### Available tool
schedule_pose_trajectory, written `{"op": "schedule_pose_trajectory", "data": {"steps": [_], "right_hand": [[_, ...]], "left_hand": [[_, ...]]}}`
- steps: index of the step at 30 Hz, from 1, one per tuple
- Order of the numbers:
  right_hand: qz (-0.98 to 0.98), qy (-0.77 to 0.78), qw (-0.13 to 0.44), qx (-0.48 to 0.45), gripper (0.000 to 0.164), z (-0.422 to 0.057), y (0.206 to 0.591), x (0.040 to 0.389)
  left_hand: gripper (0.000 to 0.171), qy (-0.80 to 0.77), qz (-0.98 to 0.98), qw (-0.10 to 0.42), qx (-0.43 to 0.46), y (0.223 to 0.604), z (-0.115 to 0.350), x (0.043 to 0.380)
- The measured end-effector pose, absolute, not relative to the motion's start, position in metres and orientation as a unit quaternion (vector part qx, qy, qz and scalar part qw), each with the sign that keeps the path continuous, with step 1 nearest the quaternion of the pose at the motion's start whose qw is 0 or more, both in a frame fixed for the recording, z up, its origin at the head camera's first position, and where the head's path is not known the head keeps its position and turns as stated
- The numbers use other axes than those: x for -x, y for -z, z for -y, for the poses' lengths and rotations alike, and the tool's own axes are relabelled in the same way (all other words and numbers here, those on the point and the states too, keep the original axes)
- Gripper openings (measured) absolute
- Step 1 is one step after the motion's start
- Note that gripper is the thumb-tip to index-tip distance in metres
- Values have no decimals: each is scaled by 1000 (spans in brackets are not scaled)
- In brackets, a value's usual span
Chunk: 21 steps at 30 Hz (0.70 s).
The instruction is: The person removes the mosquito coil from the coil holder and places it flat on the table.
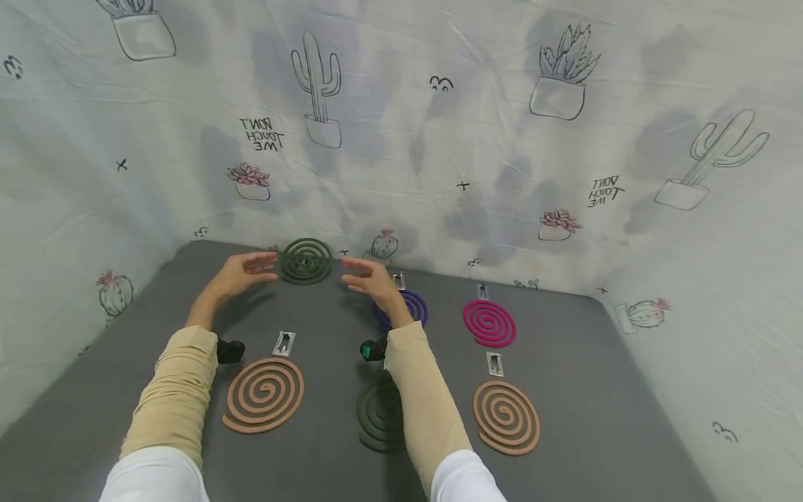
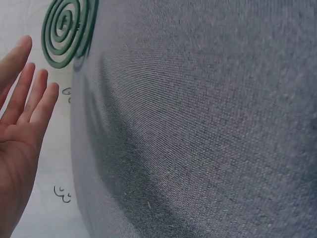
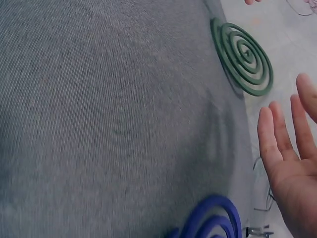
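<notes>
A dark green mosquito coil [image 1: 306, 282] is at the table's far edge, between my two hands. My left hand [image 1: 243, 274] is raised to the left of it, fingers extended toward it with a small gap. On its other side my right hand [image 1: 373, 279] is held with its fingers spread and apart from the coil. Both wrist views show the green coil [image 2: 55, 63] beyond the fingertips, and neither palm holds anything. A purple coil [image 1: 419, 304] lies below my right hand, partly covered by the wrist.
Brown coils lie at near left [image 1: 263, 360] and near right [image 1: 505, 384], with a pink coil [image 1: 489, 303] behind the latter. Another green coil [image 1: 370, 418] is partly under my right sleeve. Small metal stands [image 1: 284, 344] sit by several coils. A printed cloth [image 1: 401, 139] hangs behind the table.
</notes>
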State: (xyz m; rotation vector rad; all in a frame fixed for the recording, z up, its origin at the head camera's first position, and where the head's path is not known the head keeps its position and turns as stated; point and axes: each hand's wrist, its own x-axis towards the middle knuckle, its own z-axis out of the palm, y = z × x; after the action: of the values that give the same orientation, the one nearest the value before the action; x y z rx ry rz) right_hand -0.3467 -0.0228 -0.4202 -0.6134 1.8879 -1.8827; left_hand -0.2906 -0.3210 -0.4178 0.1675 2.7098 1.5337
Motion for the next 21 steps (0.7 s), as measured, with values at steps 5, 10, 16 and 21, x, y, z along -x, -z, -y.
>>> {"op": "schedule_pose_trajectory", "data": {"steps": [5,10,16,21], "right_hand": [[-708,648,194,203,51,36,422,349],[-739,624,190,169,51,46,433,354],[-753,604,208,159,53,58,442,365],[-752,606,210,152,52,66,441,372]], "left_hand": [[62,-475,-878,11,-49,422,326,295],[60,-452,-891,11,-53,433,327,296],[59,-437,-897,12,-60,441,326,306],[61,-434,-900,19,-47,435,321,316]]}}
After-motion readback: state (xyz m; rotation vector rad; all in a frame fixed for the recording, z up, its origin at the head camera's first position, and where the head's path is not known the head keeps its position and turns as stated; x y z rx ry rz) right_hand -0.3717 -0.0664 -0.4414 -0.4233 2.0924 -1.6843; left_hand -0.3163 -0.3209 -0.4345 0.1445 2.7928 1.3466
